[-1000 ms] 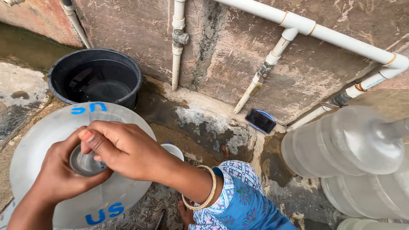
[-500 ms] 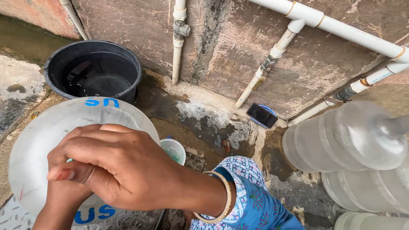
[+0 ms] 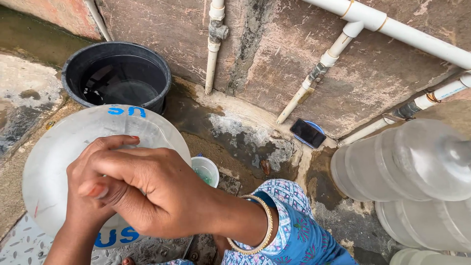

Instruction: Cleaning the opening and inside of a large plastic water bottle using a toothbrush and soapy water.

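Observation:
A large translucent water jug (image 3: pixel 59 152) with blue lettering stands upright below me, seen from above. My right hand (image 3: pixel 147 191) lies cupped over its mouth, fingers closed, covering the opening. Underneath it, my left hand (image 3: pixel 81 211) wraps around the jug's neck; only its knuckles and wrist show. The neck and mouth of the jug are hidden by both hands. A gold bangle (image 3: pixel 257 223) sits on my right wrist.
A black bucket (image 3: pixel 78 66) of water stands against the wall behind the jug. A small white cup (image 3: pixel 206 169) sits on the wet ground beside it. Several more translucent jugs (image 3: pixel 402 162) lie at right. White pipes (image 3: pixel 213 46) run along the wall, and a phone (image 3: pixel 307 133) rests near its base.
My right hand has moved from working at the jug's open mouth to lying flat over it, hiding the opening. The view has shifted slightly closer.

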